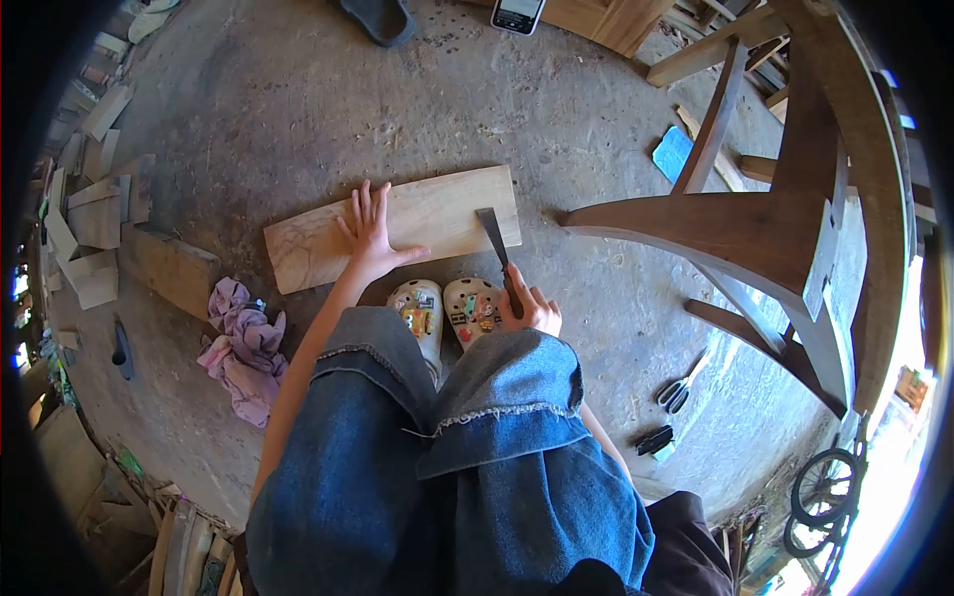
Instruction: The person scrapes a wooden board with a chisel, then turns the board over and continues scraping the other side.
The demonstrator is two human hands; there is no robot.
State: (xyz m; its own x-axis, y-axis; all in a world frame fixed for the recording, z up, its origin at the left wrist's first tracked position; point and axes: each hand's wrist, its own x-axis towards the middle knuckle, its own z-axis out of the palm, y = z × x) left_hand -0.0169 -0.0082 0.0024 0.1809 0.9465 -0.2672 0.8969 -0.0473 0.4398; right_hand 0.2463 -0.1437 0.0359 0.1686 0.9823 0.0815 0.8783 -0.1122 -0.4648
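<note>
wooden board (442,214) lies under left hand (372,240), chisel (495,236) in right hand (535,311).

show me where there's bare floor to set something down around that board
The widest bare patch is the floor beyond the board, up to the dark shoe and phone, though lightly littered. A smaller one lies between the right hand and the black-handled tool. It's crowded at the left edge with wood scraps and at right around the curved wooden frame.

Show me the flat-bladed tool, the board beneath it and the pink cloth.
Flat-bladed tool (498,243): head view, dark blade.
Board (445,213): head view, upper face.
Pink cloth (244,350): head view, crumpled middle.
</note>
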